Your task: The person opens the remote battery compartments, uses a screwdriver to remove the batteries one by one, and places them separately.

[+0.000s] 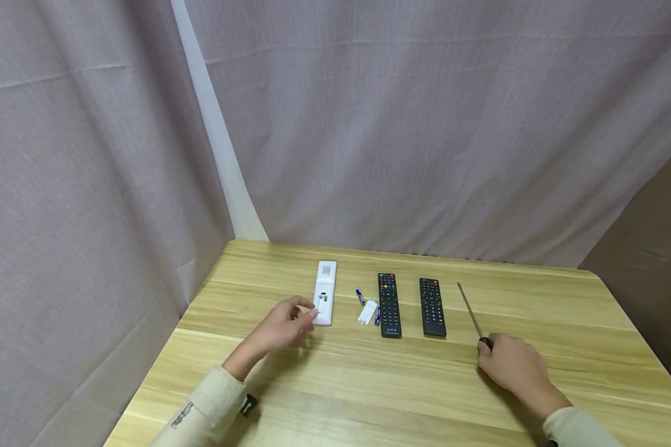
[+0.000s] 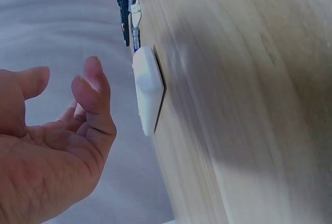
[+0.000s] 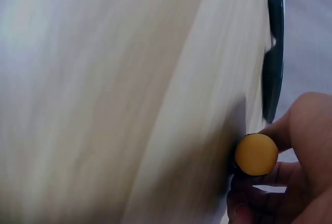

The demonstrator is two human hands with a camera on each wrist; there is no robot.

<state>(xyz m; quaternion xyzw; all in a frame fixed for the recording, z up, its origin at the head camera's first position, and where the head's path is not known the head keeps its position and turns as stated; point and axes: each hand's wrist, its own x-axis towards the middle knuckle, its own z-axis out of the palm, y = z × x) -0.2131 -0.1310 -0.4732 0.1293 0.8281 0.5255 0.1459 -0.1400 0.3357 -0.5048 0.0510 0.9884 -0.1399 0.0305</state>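
A white remote control [image 1: 325,282] lies back side up on the table, its battery compartment uncovered. My left hand [image 1: 284,324] is at its near left edge, thumb and fingers loosely bent and apart. In the left wrist view, a gap shows between this hand [image 2: 62,141] and the white remote [image 2: 148,86]. On the right, my right hand [image 1: 514,363] grips a screwdriver [image 1: 470,310] by its dark handle, the long metal shaft pointing away over the table. The handle's orange end [image 3: 256,154] faces the right wrist camera, with fingers curled round it.
Between the remotes lie a white battery cover [image 1: 368,311] and two blue batteries, one [image 1: 360,297] behind the cover and one [image 1: 377,316] beside it. Two black remotes [image 1: 389,305] [image 1: 433,307] lie face up farther right. Grey curtains [image 1: 402,136] hang behind the wooden table [image 1: 380,391].
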